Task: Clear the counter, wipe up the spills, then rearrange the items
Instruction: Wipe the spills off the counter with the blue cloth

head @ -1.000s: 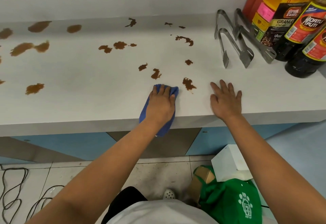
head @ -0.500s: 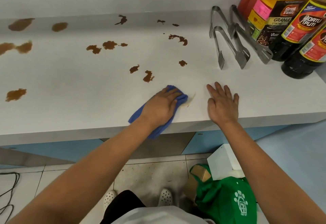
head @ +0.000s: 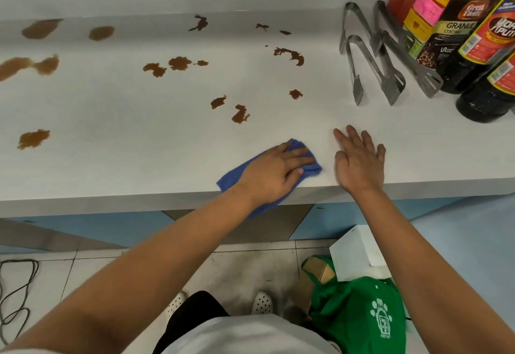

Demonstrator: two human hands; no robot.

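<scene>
**A:** A white bench spotted with brown sauce spills, a person mid-wipe at its front edge. What could go wrong here?

**B:** Judging by the spread, a loaded cloth could smear sauce across bare bench rather than lift it. The blue cloth also overhangs the front edge, so a pull toward the body could drag it off onto the floor. And a wide sweep to the right risks knocking the steel tongs or the dark soy sauce bottles.

**A:** And the cloth relative to the fingers?

**B:** It lies flat beneath the left hand, its bunched end poking out just past the fingers, which are extended and pressing down, not curled round it. The right hand rests just beside, palm down, fingers spread, holding nothing.
</scene>
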